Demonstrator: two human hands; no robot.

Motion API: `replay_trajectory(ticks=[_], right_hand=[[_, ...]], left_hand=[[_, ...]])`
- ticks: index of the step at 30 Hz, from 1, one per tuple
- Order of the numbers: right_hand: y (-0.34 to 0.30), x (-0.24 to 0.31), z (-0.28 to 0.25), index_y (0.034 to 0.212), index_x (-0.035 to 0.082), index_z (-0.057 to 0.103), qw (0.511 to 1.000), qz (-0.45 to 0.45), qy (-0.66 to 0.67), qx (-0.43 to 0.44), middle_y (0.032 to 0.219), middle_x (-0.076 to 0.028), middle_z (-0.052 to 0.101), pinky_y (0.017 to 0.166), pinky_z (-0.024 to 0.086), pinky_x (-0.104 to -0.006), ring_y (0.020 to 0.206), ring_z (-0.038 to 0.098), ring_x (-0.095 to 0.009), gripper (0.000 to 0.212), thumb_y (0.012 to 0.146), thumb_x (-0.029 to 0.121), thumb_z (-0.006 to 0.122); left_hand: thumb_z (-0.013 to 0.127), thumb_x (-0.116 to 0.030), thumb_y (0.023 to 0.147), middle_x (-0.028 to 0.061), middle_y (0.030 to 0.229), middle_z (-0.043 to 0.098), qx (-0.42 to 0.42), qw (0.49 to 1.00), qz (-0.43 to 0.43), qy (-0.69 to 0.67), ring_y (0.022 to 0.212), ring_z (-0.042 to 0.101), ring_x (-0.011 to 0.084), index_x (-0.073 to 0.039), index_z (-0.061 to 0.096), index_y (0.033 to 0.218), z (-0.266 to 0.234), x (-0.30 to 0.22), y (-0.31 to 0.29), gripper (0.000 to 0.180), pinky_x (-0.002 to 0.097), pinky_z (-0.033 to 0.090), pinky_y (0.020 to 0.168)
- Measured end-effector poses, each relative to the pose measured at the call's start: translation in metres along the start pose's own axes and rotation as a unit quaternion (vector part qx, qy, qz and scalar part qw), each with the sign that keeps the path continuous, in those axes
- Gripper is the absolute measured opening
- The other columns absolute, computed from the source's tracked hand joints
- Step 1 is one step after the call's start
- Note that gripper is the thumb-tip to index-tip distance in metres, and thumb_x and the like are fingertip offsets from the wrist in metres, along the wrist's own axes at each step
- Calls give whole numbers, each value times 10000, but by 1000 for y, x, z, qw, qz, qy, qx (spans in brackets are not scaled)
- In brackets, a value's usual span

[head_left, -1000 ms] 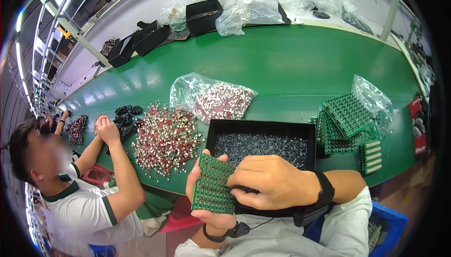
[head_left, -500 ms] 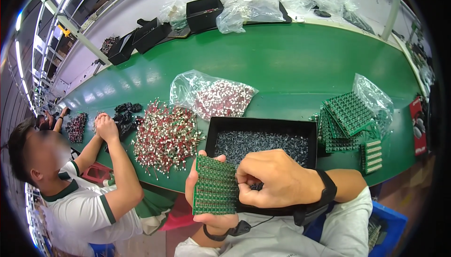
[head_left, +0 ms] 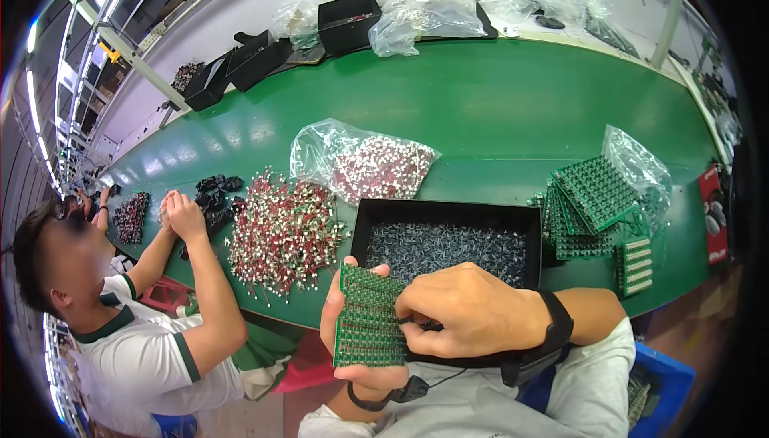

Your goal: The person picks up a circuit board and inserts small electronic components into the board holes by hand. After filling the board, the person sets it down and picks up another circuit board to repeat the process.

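One grn PCB (head_left: 370,319), rect., bumpy, in L hand (head_left: 328,319)

Green circuit-board panel (head_left: 368,318): rectangular, densely rowed; held tilted at green table's (head_left: 497,101) near edge, beside black box's (head_left: 448,212) near left corner.

White-shirted co-worker (head_left: 148,350) at left, clear bag (head_left: 424,15) beside open black box (head_left: 351,39), blue crate (head_left: 671,383) lower right
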State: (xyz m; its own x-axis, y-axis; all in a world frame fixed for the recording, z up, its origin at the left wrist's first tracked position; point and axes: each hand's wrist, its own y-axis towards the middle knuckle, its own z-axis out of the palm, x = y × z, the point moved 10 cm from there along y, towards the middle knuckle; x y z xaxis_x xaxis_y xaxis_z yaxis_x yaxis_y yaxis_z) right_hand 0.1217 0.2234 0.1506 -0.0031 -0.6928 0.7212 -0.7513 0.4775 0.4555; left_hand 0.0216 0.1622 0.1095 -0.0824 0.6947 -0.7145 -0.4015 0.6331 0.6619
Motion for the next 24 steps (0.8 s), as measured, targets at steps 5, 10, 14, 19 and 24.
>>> replay_trajectory(ticks=[5, 10, 14, 19, 24], right_hand=[[3, 0, -13, 824, 46, 613, 999, -18, -38, -28, 692, -72, 616, 514, 512, -365, 595, 635, -271, 144, 729, 80, 717], [2, 2, -4, 816, 54, 615, 999, -23, -48, -4, 703, -74, 595, 525, 504, -374, 595, 614, -279, 146, 733, 109, 721], [1, -1, 1, 802, 56, 604, 999, -19, -35, -5, 705, -74, 585, 525, 503, -377, 594, 608, -277, 150, 729, 108, 724], [3, -3, 1, 782, 62, 578, 999, 0, -36, 23, 690, -62, 573, 518, 496, -372, 584, 602, -270, 158, 725, 96, 722], [4, 3, -5, 779, 65, 579, 999, -24, -39, -10, 702, -59, 571, 513, 493, -368, 589, 601, -266, 150, 724, 85, 717]], left_hand=[[125, -693, 979, 352, 1492, 325, -23, 999, -29, -9, 1171, 572, 443, -75, 283, 1488, -6, 3, 1, 816, 534, 496, 983], [120, -694, 978, 353, 1491, 327, -31, 999, -16, -10, 1171, 571, 447, -69, 287, 1484, -6, 2, 0, 821, 539, 498, 981], [121, -694, 978, 354, 1487, 331, -19, 1000, -13, 4, 1170, 572, 450, -69, 289, 1483, -5, 2, 1, 821, 547, 495, 984], [125, -690, 980, 353, 1484, 332, -17, 1000, -14, -4, 1170, 571, 453, -64, 284, 1485, -6, 0, 1, 820, 561, 486, 995], [133, -680, 986, 353, 1477, 340, -26, 1000, -8, -6, 1196, 551, 456, -37, 287, 1481, -7, 3, 2, 825, 571, 482, 1001]])
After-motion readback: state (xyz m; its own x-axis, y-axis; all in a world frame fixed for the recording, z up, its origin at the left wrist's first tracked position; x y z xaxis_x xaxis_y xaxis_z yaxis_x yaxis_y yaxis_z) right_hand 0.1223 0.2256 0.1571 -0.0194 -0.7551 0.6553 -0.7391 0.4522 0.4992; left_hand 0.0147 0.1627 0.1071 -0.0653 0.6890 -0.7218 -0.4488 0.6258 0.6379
